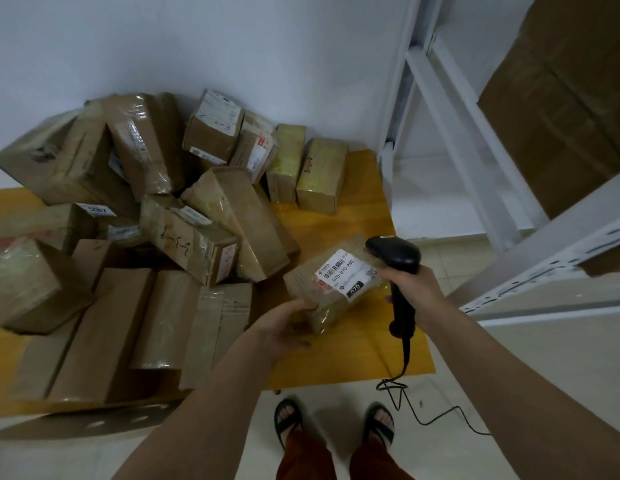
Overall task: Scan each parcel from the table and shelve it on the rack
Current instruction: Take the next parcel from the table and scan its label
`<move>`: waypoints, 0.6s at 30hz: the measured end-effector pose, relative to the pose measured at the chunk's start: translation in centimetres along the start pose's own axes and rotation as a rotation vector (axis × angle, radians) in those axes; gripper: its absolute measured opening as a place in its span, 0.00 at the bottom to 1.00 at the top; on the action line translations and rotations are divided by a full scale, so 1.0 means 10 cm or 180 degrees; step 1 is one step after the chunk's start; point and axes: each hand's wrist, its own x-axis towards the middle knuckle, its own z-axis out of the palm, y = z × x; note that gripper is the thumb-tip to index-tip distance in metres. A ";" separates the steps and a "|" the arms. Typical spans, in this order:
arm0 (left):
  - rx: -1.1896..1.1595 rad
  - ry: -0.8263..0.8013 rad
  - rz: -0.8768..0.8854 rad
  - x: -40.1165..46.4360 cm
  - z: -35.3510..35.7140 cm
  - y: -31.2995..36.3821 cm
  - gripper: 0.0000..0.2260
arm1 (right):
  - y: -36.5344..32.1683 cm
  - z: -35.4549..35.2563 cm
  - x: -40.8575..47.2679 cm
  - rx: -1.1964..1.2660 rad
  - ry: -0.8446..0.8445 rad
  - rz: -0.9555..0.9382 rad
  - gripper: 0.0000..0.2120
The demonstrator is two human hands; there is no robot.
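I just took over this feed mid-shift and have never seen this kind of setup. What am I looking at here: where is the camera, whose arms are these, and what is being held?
There is no machine here. A person wears one wide-angle camera on the head, so you look forward and down along their own bare arms to their sandalled feet.

The left hand grips a small taped parcel with a white shipping label facing up. The right hand grips a black corded barcode scanner, its head right at that label.

Below is a yellow table heaped with brown cardboard parcels, many wrapped in clear tape, some with handwritten numbers. At the right stands a white metal rack; a large cardboard box sits on it.
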 end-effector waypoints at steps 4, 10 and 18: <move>0.0159 -0.0065 0.0221 0.02 -0.07 -0.03 0.29 | 0.12 -0.04 -0.06 -0.0145 -0.0063 0.0138 0.12; 0.0083 -0.0063 0.0267 0.03 -0.04 -0.05 0.32 | 0.26 -0.08 -0.08 -0.0201 0.0003 0.0185 0.12; 0.0384 -0.0525 0.0854 -0.20 0.09 0.36 0.44 | -0.06 -0.13 -0.33 0.0266 0.0098 -0.0398 0.09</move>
